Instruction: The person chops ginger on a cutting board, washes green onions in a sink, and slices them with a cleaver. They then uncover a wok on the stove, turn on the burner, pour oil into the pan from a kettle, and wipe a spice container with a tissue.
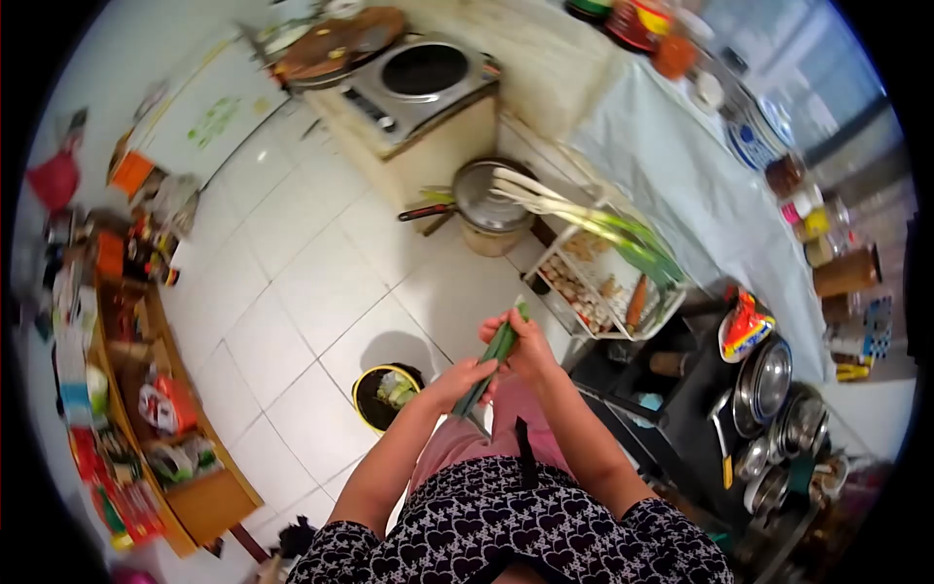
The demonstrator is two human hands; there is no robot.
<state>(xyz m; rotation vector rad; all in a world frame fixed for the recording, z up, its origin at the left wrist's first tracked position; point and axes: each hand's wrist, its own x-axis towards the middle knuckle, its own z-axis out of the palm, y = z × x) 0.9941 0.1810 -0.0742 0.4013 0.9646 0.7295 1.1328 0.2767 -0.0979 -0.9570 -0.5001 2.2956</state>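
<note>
Two hands, left hand (457,383) and right hand (531,348), on one bundle of green leaves (500,344).
Both are clamped around the slanting bundle above the pink trousers (444,448), left lower, right higher, forearms angled inward. One bin (369,406) stands on the floor (309,326) to the left; one carrot (637,301) lies rightward.

No word, brand or number legible. Printed or coloured surfaces noted, lettering too small or blurred to read: red, yellow and white packet (746,326) at right, jar with red-and-yellow label (639,23) at top, red-and-white bag (167,404) in the wooden cabinet (206,501) at left, red packages (131,508) beside it. Control strip (370,110) of cooktop (423,70): small marks, characters unresolved.
</note>
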